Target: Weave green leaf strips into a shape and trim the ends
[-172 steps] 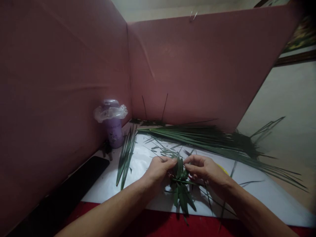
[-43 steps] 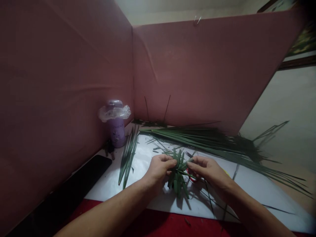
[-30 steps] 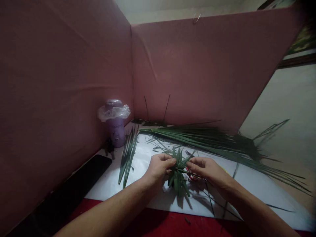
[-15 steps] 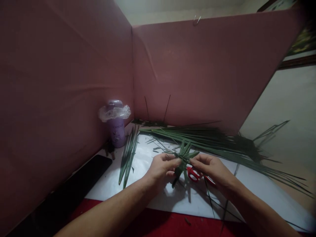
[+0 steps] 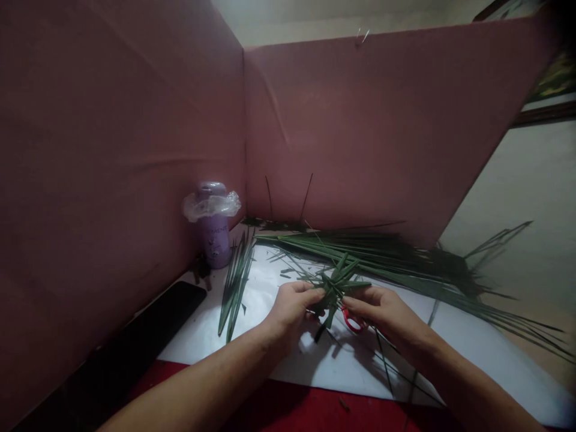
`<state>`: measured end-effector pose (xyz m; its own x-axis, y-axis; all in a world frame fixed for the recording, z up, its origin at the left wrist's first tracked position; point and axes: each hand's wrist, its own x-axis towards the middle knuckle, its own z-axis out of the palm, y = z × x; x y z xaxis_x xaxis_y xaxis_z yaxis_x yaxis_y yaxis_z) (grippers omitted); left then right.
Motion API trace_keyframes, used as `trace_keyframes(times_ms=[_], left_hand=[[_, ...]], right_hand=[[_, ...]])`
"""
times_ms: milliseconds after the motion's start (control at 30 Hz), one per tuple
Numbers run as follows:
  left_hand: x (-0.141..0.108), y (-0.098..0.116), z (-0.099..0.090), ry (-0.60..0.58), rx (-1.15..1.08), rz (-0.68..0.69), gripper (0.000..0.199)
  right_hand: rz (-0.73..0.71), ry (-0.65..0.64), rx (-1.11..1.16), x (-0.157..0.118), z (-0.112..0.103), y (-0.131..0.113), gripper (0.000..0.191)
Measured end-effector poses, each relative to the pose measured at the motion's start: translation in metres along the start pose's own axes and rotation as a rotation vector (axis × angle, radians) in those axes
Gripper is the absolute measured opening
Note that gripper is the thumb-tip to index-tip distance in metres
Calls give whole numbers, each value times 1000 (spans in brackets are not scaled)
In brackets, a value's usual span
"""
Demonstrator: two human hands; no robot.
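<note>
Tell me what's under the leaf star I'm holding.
Under the leaf star is the white sheet, in shadow. The scissors show as a red loop at its lower right, the rest hidden around the right hand. Anything directly behind the leaf star or left hand is covered.

- Two hands: left hand [image 5: 290, 307], right hand [image 5: 383, 309]
- One green leaf star [image 5: 333, 284]
- One purple bottle [image 5: 216, 243]
- One pair of scissors [image 5: 345, 316]
- Two pink panels [image 5: 121, 132]
- Many leaf scraps [image 5: 287, 272]
</note>
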<state>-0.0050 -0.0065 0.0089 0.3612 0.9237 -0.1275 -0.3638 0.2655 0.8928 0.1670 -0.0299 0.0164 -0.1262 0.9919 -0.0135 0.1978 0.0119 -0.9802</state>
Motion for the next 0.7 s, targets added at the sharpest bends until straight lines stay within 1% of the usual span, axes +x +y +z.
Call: trace_keyframes(times_ms=[167,267,333,467,533,700], left_hand=[[1,0,-2,17,58,39,14],[1,-1,-3,32,73,61,18],[1,-2,-4,39,54,45,20],[0,-3,-4,-38,-17,22,19],[1,-3,-4,-63,-12,27,18],[1,-3,-4,-35,43,32,13]], right_hand=[[17,-50,84,4,-2,8,28],[55,-44,80,5,-1,8,29],[72,-33,78,4,0,7,30],[76,4,83,4,2,6,29],[79,15,84,3,2,6,29],[91,19,97,2,4,5,31]])
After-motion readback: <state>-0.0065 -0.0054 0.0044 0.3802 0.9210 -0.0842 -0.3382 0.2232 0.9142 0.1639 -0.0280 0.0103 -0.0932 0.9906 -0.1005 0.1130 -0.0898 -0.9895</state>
